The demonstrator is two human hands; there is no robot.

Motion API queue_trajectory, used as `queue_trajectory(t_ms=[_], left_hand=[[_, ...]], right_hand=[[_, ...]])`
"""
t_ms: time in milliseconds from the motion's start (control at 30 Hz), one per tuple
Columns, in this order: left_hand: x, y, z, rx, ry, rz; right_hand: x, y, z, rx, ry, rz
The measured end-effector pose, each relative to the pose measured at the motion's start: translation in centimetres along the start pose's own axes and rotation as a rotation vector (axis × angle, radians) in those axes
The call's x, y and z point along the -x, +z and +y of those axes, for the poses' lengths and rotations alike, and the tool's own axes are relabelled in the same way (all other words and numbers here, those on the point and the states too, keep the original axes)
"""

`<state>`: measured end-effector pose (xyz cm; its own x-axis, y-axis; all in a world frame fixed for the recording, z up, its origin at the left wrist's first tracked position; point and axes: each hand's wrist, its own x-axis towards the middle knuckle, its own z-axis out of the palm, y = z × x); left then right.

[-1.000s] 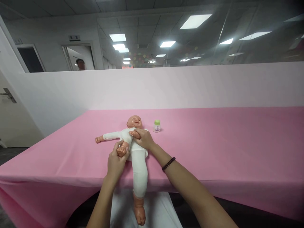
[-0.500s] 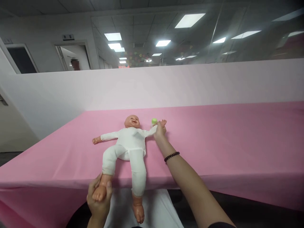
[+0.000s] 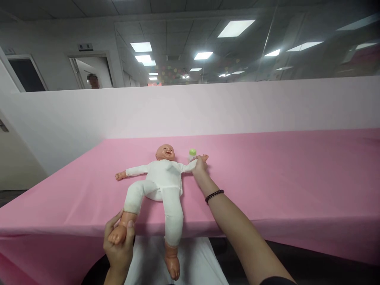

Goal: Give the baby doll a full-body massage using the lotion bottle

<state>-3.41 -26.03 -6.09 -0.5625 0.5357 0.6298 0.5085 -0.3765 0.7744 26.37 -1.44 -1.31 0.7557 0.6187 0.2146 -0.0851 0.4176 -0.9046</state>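
A baby doll (image 3: 164, 174) with a white cloth body lies face up on the pink-covered table (image 3: 267, 174), its head away from me. My left hand (image 3: 120, 241) is closed around the doll's foot and ankle on the left, by the table's front edge. The doll's other leg hangs over that edge. With my right hand (image 3: 200, 166) I grip the doll's forearm on the right; its small hand shows past my fingers. Just behind that arm stands a small bottle (image 3: 192, 152) with a green cap, its lower part hidden.
A white partition wall (image 3: 208, 107) runs along the table's far side, with a glass pane above it. Through the glass a person (image 3: 94, 81) shows in a doorway. A door with a handle (image 3: 3, 126) stands at the far left.
My left hand has shifted the held foot left and slightly up, so that leg bends outward more. My right hand has dipped slightly on the doll's arm, showing more of the bottle.
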Motion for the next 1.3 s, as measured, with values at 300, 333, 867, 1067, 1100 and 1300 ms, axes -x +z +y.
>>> queue_trajectory(t_ms=[300,333,867,1067,1100,1300], left_hand=[[-4.5,5.1,4.7,0.108,-0.104,-0.243],[-4.7,5.7,4.9,0.103,-0.099,-0.287],[-3.7,8.4,4.2,0.109,-0.055,-0.360],[-3.1,4.6,3.1,0.228,-0.177,-0.132],[-2.9,3.7,2.8,0.226,-0.179,-0.135],[-1.4,-1.1,0.7,0.101,-0.178,-0.136]], right_hand=[[5.3,1.3,-3.8,0.038,-0.378,-0.389],[5.9,1.3,-3.8,0.062,-0.437,-0.476],[7.4,1.3,-3.2,0.251,-0.601,-0.771],[4.3,1.7,-3.5,-0.029,-0.116,-0.158],[3.6,1.6,-3.3,-0.041,-0.034,-0.081],[0.4,0.0,-0.8,0.035,0.375,0.148]])
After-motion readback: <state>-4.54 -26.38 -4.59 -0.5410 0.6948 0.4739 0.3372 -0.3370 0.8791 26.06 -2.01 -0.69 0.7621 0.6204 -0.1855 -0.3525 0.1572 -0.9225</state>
